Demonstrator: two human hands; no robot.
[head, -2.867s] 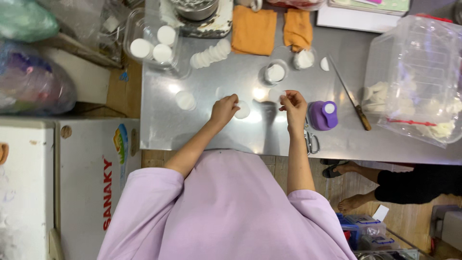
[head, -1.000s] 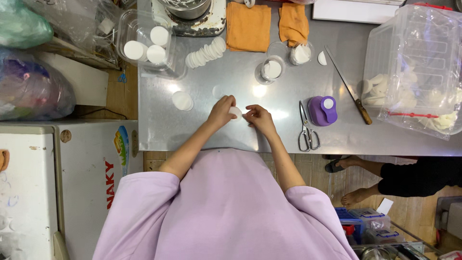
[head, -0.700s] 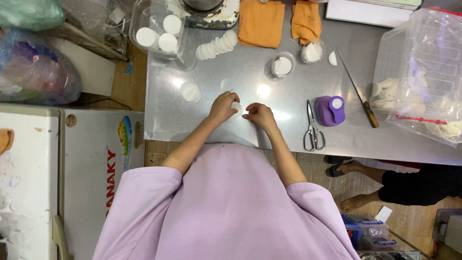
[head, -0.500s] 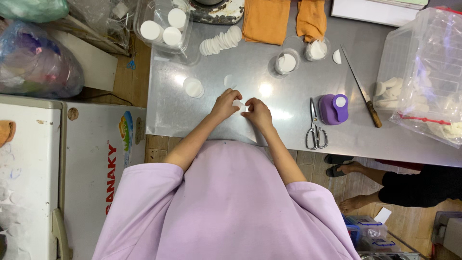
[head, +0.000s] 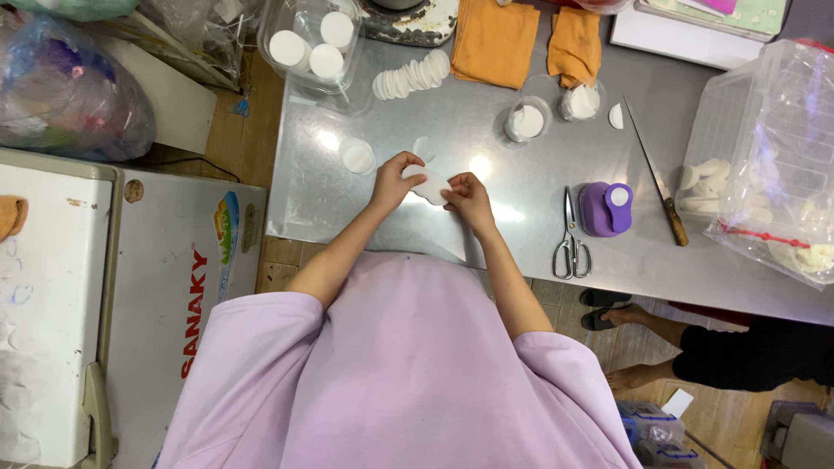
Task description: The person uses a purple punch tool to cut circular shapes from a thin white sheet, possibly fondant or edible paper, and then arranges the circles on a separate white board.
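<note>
Both my hands meet over the steel table (head: 539, 234), holding one flat white piece (head: 428, 184) between them. My left hand (head: 395, 176) pinches its left end and my right hand (head: 469, 195) grips its right end. A single white round disc (head: 357, 156) lies just left of my left hand. Scissors (head: 571, 236) and a purple punch (head: 605, 208) lie to the right of my right hand.
A clear tub with white discs (head: 311, 45), a fanned row of discs (head: 411, 76), two orange cloths (head: 495, 39), two small cups (head: 526, 122) and a knife (head: 653, 184) sit further back. A big clear plastic box (head: 764, 165) stands at right. Another person's legs (head: 695, 347) are below the table edge.
My right hand came in from beside the purple punch to join my left hand at the white piece; both hands have since stayed together on it while the view shifted slightly.
</note>
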